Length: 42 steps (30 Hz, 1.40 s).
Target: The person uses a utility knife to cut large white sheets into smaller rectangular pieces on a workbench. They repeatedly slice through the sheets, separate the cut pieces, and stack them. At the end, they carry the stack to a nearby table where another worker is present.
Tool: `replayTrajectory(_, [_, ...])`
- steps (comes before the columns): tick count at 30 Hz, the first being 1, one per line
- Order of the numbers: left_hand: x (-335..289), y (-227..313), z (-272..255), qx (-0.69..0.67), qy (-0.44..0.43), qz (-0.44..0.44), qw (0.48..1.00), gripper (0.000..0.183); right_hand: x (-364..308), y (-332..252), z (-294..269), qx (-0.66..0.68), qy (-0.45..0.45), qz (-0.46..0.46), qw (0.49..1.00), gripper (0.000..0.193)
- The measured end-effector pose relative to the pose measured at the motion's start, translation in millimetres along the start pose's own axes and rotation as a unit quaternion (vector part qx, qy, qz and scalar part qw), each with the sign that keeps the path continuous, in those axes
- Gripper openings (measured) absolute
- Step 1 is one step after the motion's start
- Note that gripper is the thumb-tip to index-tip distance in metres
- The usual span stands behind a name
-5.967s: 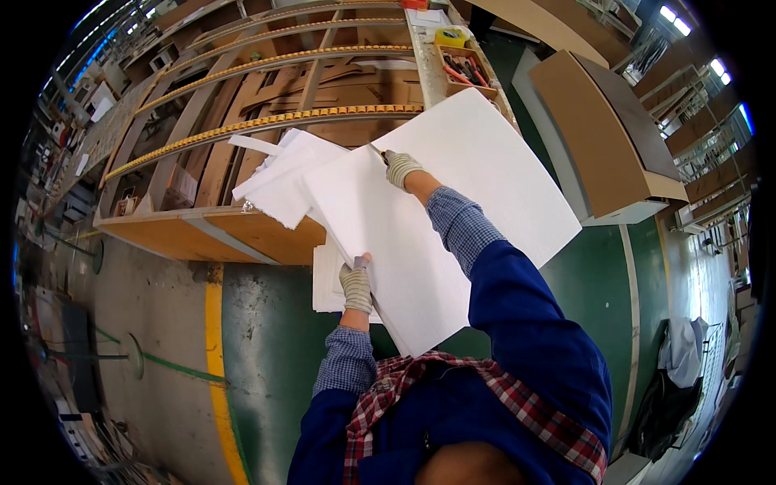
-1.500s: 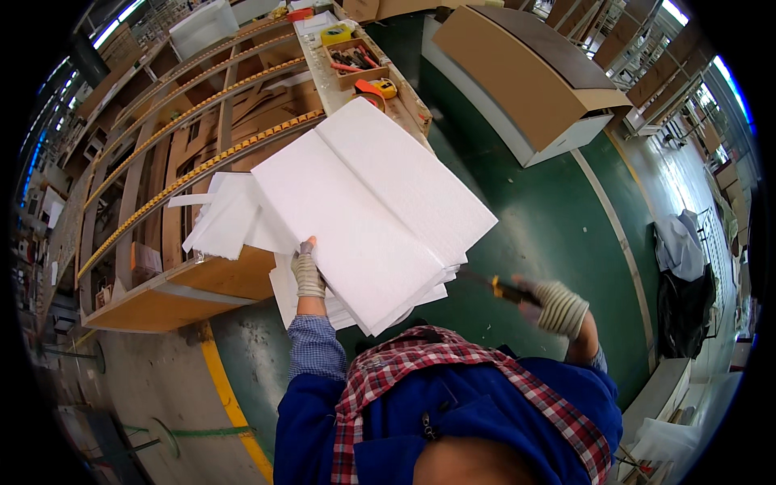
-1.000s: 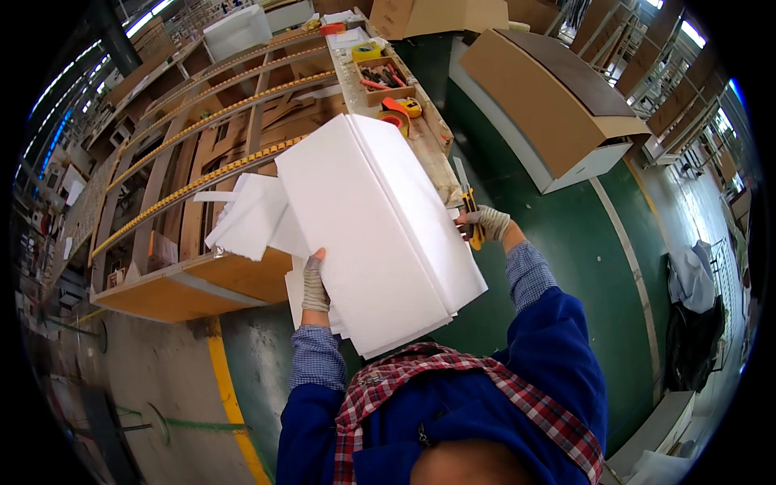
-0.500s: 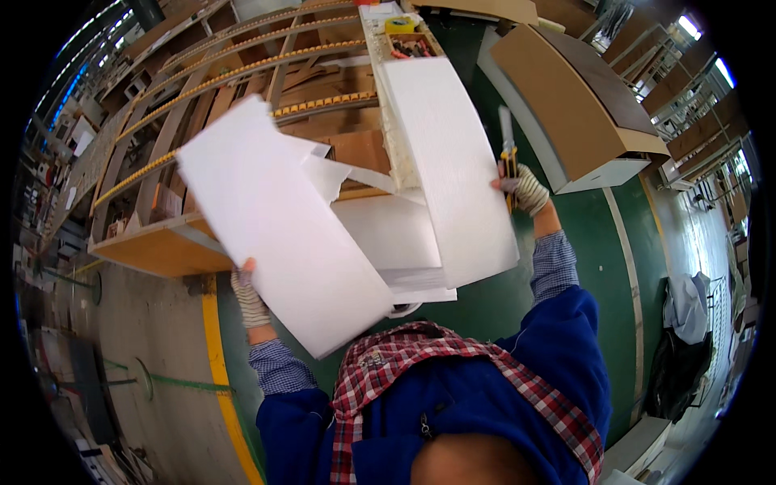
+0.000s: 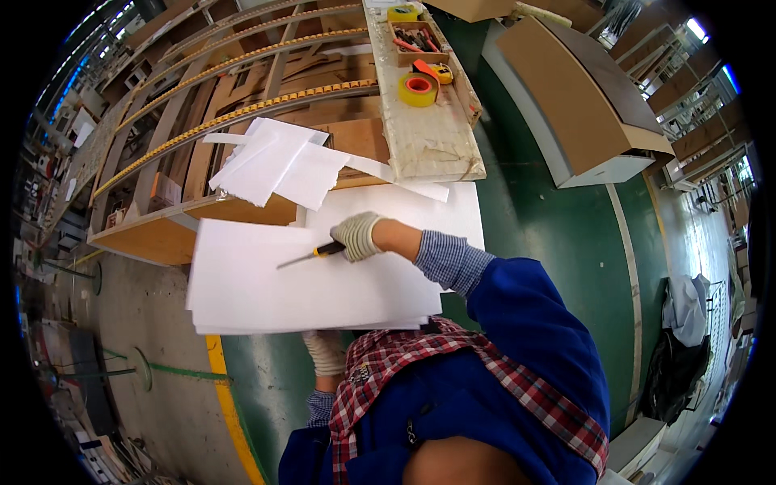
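Observation:
A large white foam sheet (image 5: 267, 283) lies flat in front of me, held up from below by my gloved left hand (image 5: 326, 353) at its near edge. My gloved right hand (image 5: 358, 235) grips a utility knife (image 5: 311, 255) with a yellow-and-black handle, its blade lying on the sheet's top face and pointing left. Another white sheet (image 5: 420, 212) lies beneath, reaching toward the bench. Loose white foam offcuts (image 5: 275, 162) rest on the wooden frame behind.
A curved wooden frame (image 5: 234, 97) with yellow-edged rails stands behind. A worn bench board (image 5: 428, 137) carries a yellow tape roll (image 5: 418, 87), a tape measure (image 5: 440, 73) and a tray of tools (image 5: 414, 36). Brown cardboard-covered panels (image 5: 582, 105) lie on the green floor (image 5: 541, 226) at right.
I have swung the white sheets down from upright to flat in front of me. My right hand, with the knife, has come from the right edge onto the top sheet.

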<state>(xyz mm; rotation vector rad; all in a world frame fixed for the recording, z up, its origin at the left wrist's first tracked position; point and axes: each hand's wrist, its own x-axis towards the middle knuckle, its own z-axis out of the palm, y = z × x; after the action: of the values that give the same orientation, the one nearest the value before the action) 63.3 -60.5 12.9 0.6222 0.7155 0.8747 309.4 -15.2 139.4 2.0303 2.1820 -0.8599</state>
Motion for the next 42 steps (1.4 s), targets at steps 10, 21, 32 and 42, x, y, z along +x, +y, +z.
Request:
replayTrajectory(10, [30, -110, 29, -0.128, 0.017, -0.155, 0.980, 0.033, -39, 64, 40, -0.016, -0.013, 0.164, 0.986, 0.033])
replayTrajectory(21, [33, -122, 62, -0.223, -0.056, -0.264, 0.937, 0.050, -45, 148, 75, 0.030, 0.175, 0.346, 0.921, 0.036])
replayTrajectory(32, [56, -114, 91, 0.021, 0.132, -0.233, 0.963, 0.050, -55, 223, 70, 0.245, 0.122, 0.373, 0.886, 0.048])
replayTrajectory(42, [76, -128, 68, 0.073, 0.183, -0.245, 0.949, 0.053, -47, 201, 83, 0.232, 0.271, 0.314, 0.880, 0.036])
